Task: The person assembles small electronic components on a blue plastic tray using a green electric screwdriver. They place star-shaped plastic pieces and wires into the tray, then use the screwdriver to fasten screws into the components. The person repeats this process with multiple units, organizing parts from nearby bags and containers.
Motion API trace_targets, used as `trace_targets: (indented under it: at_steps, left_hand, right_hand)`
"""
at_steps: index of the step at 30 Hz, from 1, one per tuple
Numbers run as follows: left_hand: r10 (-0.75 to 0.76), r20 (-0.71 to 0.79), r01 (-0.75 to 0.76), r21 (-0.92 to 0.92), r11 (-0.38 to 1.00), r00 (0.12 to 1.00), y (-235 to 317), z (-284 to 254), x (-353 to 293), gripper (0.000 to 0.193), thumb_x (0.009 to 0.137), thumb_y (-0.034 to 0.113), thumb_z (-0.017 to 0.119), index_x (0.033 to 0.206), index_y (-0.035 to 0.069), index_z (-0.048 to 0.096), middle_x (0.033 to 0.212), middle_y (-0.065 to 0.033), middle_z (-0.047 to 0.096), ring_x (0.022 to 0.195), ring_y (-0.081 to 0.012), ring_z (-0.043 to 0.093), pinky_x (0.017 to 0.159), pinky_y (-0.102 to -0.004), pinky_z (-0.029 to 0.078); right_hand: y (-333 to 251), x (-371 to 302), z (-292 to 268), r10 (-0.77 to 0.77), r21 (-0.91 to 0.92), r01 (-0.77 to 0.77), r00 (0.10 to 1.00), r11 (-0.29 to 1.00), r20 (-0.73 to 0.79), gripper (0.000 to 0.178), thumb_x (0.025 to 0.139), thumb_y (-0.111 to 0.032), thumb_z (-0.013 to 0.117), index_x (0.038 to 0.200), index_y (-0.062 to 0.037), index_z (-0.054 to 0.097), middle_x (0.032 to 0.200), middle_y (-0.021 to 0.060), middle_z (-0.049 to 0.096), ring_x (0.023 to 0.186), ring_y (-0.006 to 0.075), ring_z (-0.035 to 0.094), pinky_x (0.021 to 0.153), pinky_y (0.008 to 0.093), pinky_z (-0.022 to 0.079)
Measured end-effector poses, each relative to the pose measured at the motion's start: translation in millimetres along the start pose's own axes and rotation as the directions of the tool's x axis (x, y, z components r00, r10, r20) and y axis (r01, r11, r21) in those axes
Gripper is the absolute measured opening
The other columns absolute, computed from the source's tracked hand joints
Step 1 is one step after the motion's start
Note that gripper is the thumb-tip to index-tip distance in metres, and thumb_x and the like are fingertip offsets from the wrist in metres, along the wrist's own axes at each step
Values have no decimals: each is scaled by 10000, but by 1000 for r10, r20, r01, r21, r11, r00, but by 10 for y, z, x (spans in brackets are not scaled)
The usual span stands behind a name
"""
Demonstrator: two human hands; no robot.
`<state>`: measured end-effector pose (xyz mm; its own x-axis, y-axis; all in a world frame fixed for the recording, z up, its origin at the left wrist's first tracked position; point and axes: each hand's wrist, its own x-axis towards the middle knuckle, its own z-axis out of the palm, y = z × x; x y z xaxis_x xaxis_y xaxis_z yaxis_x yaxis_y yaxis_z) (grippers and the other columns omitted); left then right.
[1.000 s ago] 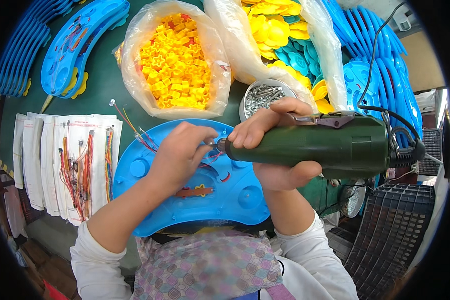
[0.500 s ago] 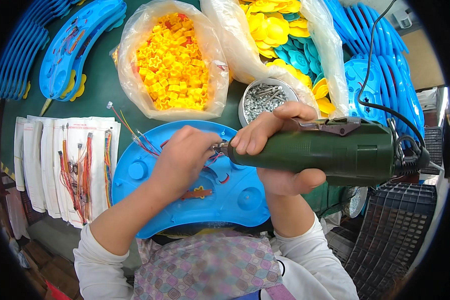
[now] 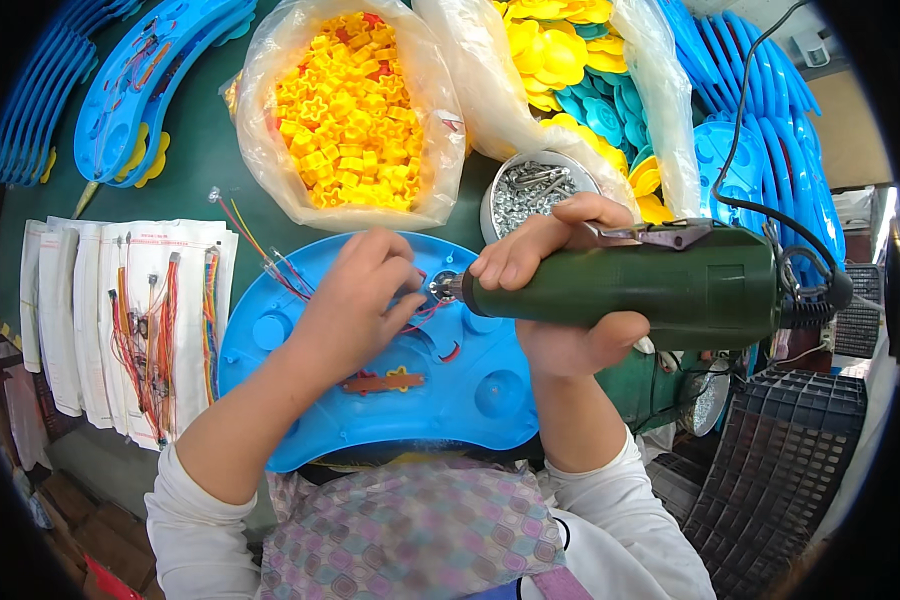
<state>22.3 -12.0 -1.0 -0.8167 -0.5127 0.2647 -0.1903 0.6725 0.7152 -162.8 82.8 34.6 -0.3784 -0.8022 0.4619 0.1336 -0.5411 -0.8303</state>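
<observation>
A curved blue plastic panel (image 3: pixel 450 410) lies on the table in front of me, with round recesses, thin wires (image 3: pixel 288 278) and a brown strip (image 3: pixel 370 383) beside a yellow star-shaped piece (image 3: pixel 402 378). My right hand (image 3: pixel 535 250) is wrapped round a dark green electric screwdriver (image 3: pixel 650 290), held almost level, its tip pointing left over the panel's upper middle. Just left of that tip, my left hand (image 3: pixel 360 300) is over the panel with its fingers curled in. Whatever those fingers pinch is hidden. A small metal part (image 3: pixel 444 288) shows at the screwdriver's tip.
Behind the panel stand a bag of yellow star-shaped pieces (image 3: pixel 350 130), a bowl of screws (image 3: pixel 538 192) and a bag of yellow and teal flower-shaped pieces (image 3: pixel 545 55). Wire bundles (image 3: pixel 155 340) lie on white packets at left. Blue panels (image 3: pixel 740 165) are stacked at right, near a black cable (image 3: pixel 738 130).
My left hand has drawn back slightly left from the screwdriver's tip, uncovering the metal part there. The screwdriver has shifted a little left and up in the picture, still in my right hand.
</observation>
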Motion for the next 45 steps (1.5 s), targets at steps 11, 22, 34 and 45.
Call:
trace_targets:
  at_steps: [11, 22, 34, 45]
  left_hand:
    - [27, -91, -25, 24, 999, 995, -4, 121, 8, 234, 736, 34, 814, 872, 48, 625, 1040, -107, 596, 994, -325, 601, 847, -424, 521]
    - [55, -95, -49, 59, 997, 994, 17, 120, -4, 224, 756, 46, 811, 906, 50, 645, 1035, -102, 604, 994, -313, 603, 842, -414, 527]
    - [-125, -74, 134, 135, 982, 989, 124, -956, -10, 179, 874, -4, 632, 1047, 36, 655, 1015, -141, 657, 1027, -342, 639, 897, -430, 519]
    - [91, -101, 5, 699, 715, 991, -189, -910, -378, 256, 815, -22, 646, 1062, 36, 677, 1225, -122, 614, 1200, -330, 565, 1028, -445, 463]
  right_hand:
    - [-87, 56, 70, 139, -85, -135, 990, 987, 39, 860, 833, -804, 655, 1196, -51, 456, 826, 113, 645, 751, 230, 677, 771, 412, 599]
    - [-345, -41, -169, -131, 50, 142, 976, 989, -174, 1078, 898, -876, 434, 1509, 12, 385, 747, 56, 572, 655, 196, 597, 659, 362, 555]
    - [-645, -564, -1597, 116, -128, -218, 833, 967, -541, 586, 1073, -481, 524, 1374, 21, 482, 919, 122, 646, 806, 276, 666, 811, 454, 562]
    - [-171, -219, 304, 253, -790, 38, 937, 611, 240, 349, 832, -185, 835, 1139, -73, 713, 1107, 110, 667, 1057, 304, 628, 905, 415, 519]
